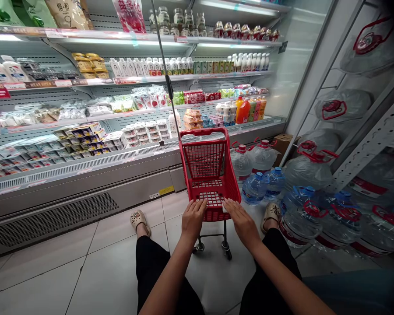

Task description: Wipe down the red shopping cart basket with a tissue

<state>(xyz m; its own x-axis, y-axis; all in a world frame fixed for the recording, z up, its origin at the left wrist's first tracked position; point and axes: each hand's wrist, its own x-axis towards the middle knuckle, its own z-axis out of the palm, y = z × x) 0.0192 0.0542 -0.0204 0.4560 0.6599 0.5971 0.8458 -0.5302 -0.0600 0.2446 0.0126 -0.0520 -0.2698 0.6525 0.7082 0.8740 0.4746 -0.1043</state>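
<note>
A small red plastic shopping cart stands in front of me between my legs, its mesh basket holding no goods that I can see. My left hand is at the near left corner of the basket, fingers together and bent over the rim. At the near right corner is my right hand, with its fingers pressed together over a small white piece of cloth or tissue against the rim. Most of the white piece is hidden under the fingers. Both thumbs are hard to make out.
A refrigerated display case with dairy goods and drinks spans the front. Large water bottles crowd the floor at my right, beside a white perforated rack post. A thin dark pole rises behind the cart. My feet flank the cart on the tiled floor.
</note>
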